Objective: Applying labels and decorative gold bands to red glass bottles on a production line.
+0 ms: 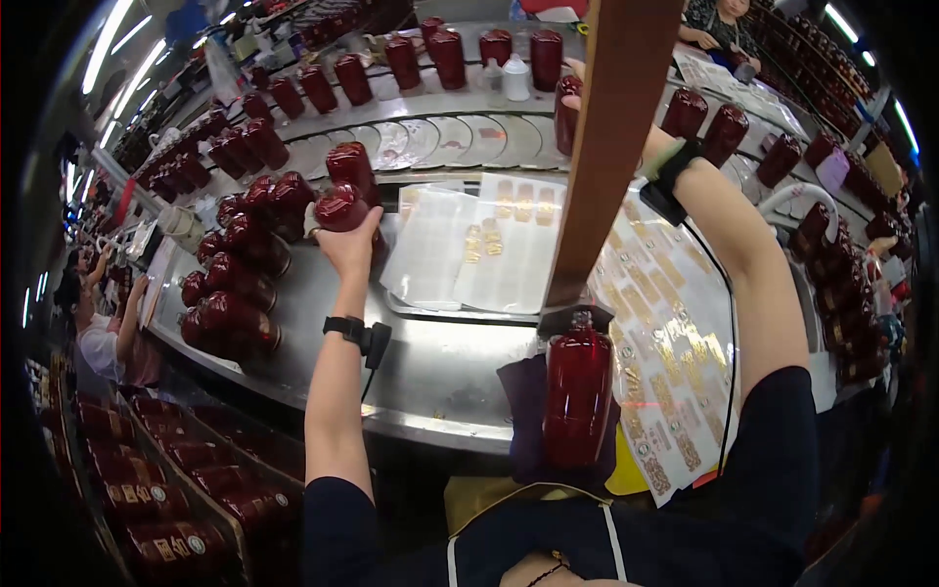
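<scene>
My left hand [350, 245] is closed round a dark red glass bottle [341, 206] at the left end of the paper sheets. Another red bottle [351, 166] stands just behind it. Across the brown post, my right hand [656, 147] reaches to the conveyor, and its fingertips grip a red bottle [565, 122]; the post hides most of that hand. Close to my body, a red bottle [577, 401] lies on a dark cloth [526, 401], its neck pointing away. White sheets of gold labels [518, 245] lie between my arms, and a larger label sheet [665, 342] lies to the right.
The brown post [611, 147] rises between my arms. A curved conveyor [440, 140] runs behind, with several red bottles along its far side. Grouped bottles [235, 284] lie at the table's left. Crates of bottles [176, 489] stand lower left. A co-worker [724, 34] sits at far right.
</scene>
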Motion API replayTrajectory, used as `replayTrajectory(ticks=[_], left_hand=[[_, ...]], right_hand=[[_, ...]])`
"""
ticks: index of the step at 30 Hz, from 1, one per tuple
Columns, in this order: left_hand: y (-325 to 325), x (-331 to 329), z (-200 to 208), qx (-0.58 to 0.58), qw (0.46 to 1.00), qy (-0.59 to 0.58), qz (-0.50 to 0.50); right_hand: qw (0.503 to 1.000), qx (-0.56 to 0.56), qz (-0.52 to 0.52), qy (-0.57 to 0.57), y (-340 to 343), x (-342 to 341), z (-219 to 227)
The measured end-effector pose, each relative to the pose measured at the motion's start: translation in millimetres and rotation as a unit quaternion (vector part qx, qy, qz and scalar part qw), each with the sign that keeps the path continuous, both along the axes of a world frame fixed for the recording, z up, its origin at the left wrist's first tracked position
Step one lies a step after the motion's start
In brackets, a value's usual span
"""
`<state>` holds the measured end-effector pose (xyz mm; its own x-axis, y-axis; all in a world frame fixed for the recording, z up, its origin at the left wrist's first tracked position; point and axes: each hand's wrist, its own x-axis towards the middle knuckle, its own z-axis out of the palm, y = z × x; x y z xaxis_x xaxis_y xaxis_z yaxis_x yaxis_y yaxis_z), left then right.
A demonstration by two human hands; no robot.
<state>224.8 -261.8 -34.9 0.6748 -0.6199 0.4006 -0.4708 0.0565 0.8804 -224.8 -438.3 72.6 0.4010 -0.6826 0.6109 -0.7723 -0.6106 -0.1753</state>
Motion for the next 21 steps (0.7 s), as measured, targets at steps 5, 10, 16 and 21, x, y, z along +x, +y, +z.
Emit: replayTrajectory(ticks=[5,10,16,21], left_hand=[[-3,14,-14,-0.066,0.998,0.018,0.009],[67,9,-1,-0.094,0.992,0.042,-0.07],[165,-24,26,0.005,0.98,0.102,-0.17],[223,-52,33,0.02,0.959,0.142,-0.244]], right_hand=[[0.99,-0.024,-0.135,0.021,-11,-2,-3],[0.958,0.082,-0.273,0.04,-34,-26,5],[0.952,0.139,-0.242,0.123,-49,-83,15],[0.952,0.23,-0.181,0.086,-35,-71,32]])
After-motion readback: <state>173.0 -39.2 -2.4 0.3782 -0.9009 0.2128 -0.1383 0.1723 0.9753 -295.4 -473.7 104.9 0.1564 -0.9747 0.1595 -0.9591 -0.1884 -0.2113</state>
